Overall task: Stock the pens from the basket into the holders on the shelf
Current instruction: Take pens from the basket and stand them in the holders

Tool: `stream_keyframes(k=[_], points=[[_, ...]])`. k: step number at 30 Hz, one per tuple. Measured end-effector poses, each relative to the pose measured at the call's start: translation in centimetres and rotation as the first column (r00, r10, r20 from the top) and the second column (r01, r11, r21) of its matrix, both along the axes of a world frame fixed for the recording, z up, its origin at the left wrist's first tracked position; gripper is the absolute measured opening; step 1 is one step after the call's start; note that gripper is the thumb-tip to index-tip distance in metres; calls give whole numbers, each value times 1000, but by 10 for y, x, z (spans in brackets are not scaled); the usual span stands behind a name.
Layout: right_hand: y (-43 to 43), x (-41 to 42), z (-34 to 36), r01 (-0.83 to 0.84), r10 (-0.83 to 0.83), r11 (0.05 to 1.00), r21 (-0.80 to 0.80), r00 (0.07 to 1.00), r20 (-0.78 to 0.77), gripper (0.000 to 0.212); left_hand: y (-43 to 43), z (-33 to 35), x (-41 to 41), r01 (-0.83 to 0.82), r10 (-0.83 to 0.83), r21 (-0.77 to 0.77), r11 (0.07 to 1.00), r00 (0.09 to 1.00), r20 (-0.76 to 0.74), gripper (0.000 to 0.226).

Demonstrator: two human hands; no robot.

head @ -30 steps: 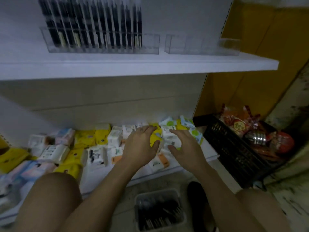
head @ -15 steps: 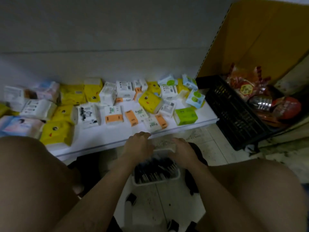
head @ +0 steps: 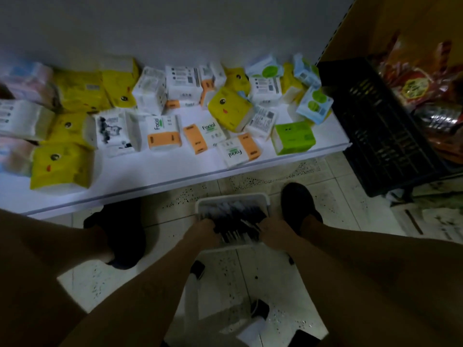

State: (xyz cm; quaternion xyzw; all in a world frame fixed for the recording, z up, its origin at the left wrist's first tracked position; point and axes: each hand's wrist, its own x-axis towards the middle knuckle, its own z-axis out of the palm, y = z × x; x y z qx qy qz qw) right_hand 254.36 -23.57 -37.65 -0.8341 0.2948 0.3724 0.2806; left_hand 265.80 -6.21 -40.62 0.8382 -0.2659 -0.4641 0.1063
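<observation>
A white basket (head: 233, 196) stands on the tiled floor between my feet, filled with dark pens (head: 235, 217). Both of my hands are down inside it. My left hand (head: 203, 231) closes on the left side of the pen bundle, its fingers curled in among the pens. On the right side, my right hand (head: 273, 232) grips the same bundle. The fingertips of both hands are hidden by the pens and by blur. The pen holders on the upper shelf are out of view.
The low white shelf (head: 175, 181) just beyond the basket carries several tissue packs (head: 233, 110). A black crate (head: 380, 136) with red snack packets stands at the right. My black shoes (head: 298, 204) flank the basket, and a white stool (head: 250, 276) is below my arms.
My view has dropped from the upper shelf with the holders to the floor. Both hands have come down from the tissue packs into the basket and closed on the pens.
</observation>
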Motion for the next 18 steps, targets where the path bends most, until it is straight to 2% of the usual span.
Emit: stream_keyframes(k=[1, 4, 6, 8, 11, 15, 18], points=[[2, 3, -7, -29, 29, 999, -13, 1000, -10, 26, 1, -9, -2, 12, -11, 17, 1000, 999, -33, 36], [6, 6, -27, -6, 6, 1000, -7, 1000, 1, 13, 1, -35, -5, -3, 13, 93, 996, 994, -111, 36], [7, 4, -37, -20, 21, 999, 33, 1000, -10, 24, -3, -46, -8, -7, 24, 119, 993, 990, -141, 35], [7, 2, -46, -43, 45, 995, 86, 999, -28, 19, -9, -55, -10, 7, 21, 152, 988, 984, -177, 35], [10, 6, -61, -19, 22, 998, 58, 999, -48, 16, -16, -63, -13, 4, 42, 204, 979, 975, -217, 33], [12, 14, -73, -51, 62, 992, 118, 994, -94, 33, -25, -67, -6, -58, 123, 255, 965, 961, -247, 32], [13, 20, -78, -58, 68, 994, 90, 991, -116, 33, -24, -71, 5, -94, 167, 251, 963, 944, -285, 31]])
